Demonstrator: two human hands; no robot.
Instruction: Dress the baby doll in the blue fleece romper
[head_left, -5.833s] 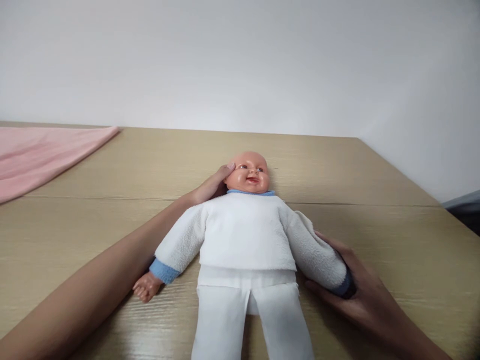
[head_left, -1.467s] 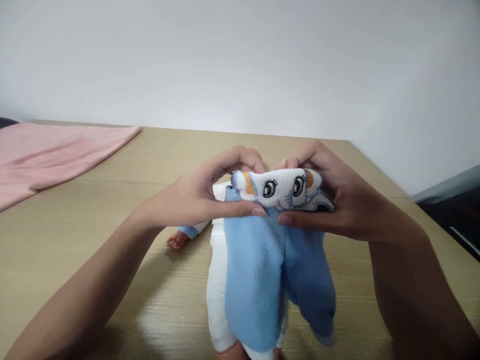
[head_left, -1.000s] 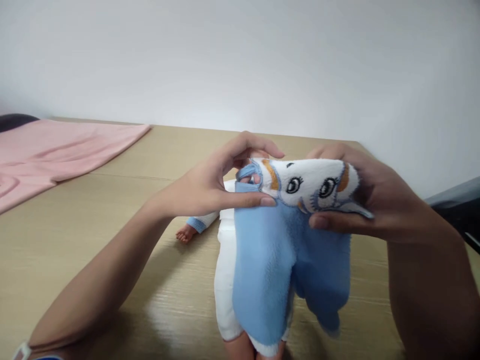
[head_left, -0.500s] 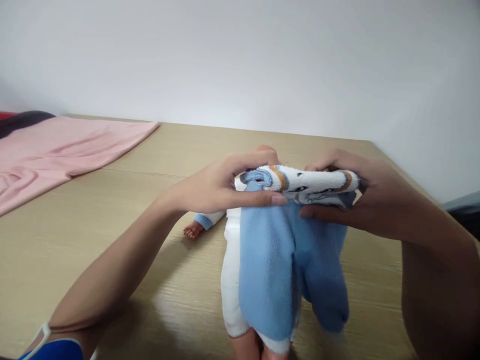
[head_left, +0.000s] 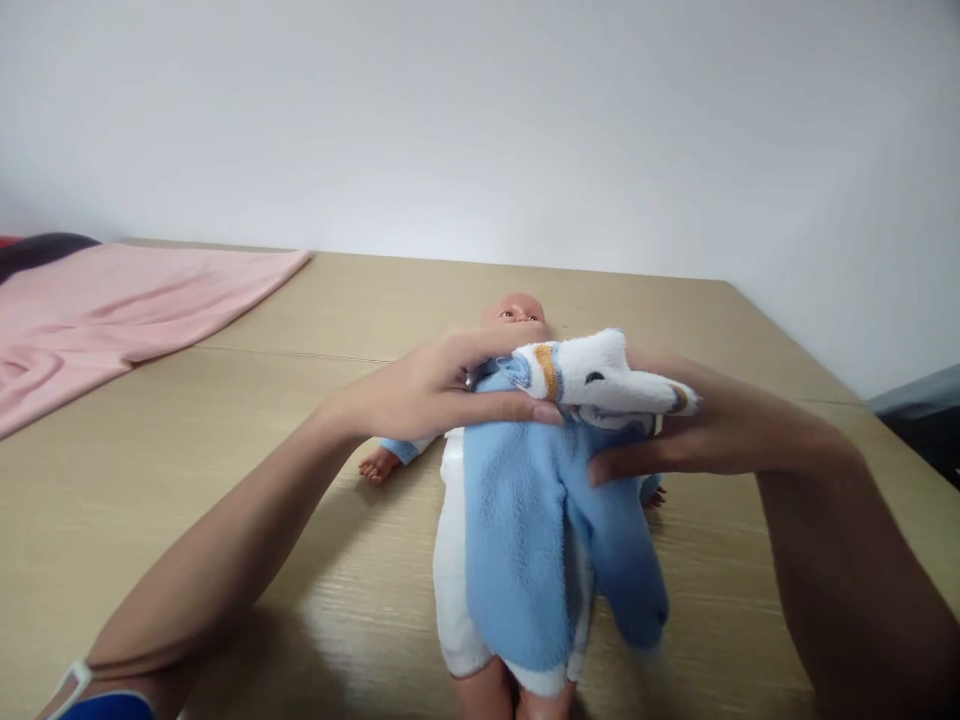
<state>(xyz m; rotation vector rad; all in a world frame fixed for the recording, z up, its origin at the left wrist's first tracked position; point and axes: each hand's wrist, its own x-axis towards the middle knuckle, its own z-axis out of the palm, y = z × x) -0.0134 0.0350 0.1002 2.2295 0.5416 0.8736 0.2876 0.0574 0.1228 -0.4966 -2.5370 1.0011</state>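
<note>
A pair of blue fleecy baby pants (head_left: 517,530) with a white and mustard patterned waistband hangs between my hands, its two legs dangling. My left hand (head_left: 427,385) pinches the left side of the waistband, thumb in front. On the right side, my right hand (head_left: 697,430) grips the bunched waistband. Behind the pants a baby doll (head_left: 517,305) lies on its back, head toward the wall, in white clothing with blue cuffs. Its bare legs (head_left: 480,690) point toward me. The pants hide most of its torso.
The wooden table (head_left: 300,580) carries the doll. A pink cloth (head_left: 150,300) lies spread at the left, with a dark item (head_left: 45,255) behind it. A white wall (head_left: 480,130) rises beyond the table. Something dark (head_left: 926,425) stands past the right edge.
The right side of the waistband has folded and sagged as my right hand shifted left and down. The doll's head and its other hand have come into sight.
</note>
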